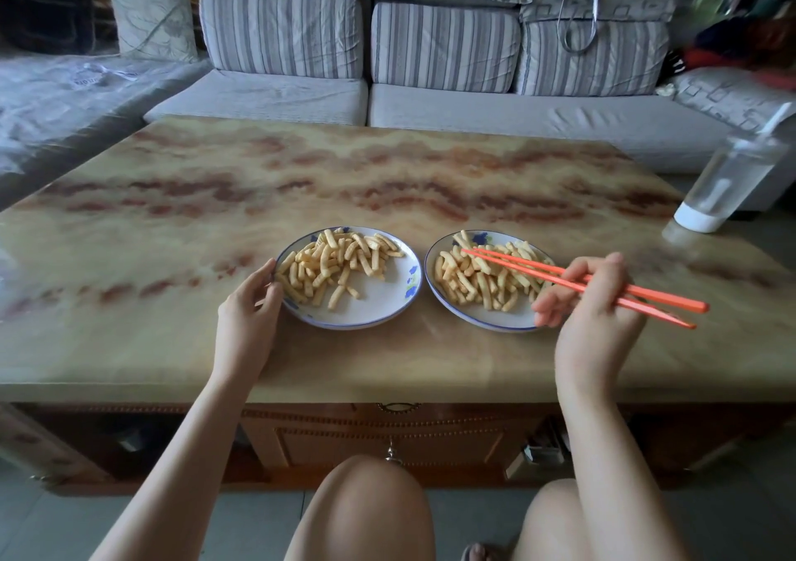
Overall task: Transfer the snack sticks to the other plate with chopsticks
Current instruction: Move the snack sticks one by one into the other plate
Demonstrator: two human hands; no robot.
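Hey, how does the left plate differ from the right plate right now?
The left hand holds the left plate by its rim; no hand holds the right plate. The chopsticks, gripped by the right hand, reach over the right plate only. The left plate shows a broad bare patch; snack sticks cover more of the right plate. Both are white with blue rims.

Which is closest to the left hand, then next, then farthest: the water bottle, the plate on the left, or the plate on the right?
1. Left plate: the left hand holds its rim.
2. Right plate: next over, to the right.
3. Water bottle: far off on the right.
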